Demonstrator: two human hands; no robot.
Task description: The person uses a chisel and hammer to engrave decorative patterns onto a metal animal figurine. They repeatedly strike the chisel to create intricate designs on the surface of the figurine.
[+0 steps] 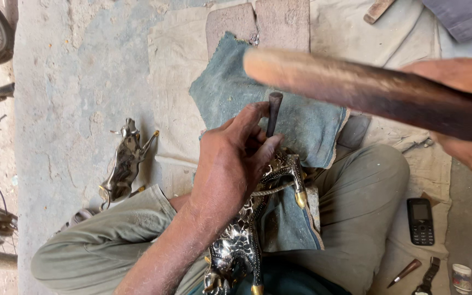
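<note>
with the left hand [230, 164] pinching the punch [273, 113] upright on the metal figure [247, 229] and the right hand [465, 117] gripping the mallet [367, 90], strike squarely, keeping fingers low.

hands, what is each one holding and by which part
Left hand pinches a dark metal punch by its lower shaft. Right hand grips a wooden mallet by its handle end.

Concrete floor [72, 82], pale cloth [176, 49] (spread flat), metal animal figure [124, 161], mobile phone [420, 220]
</note>
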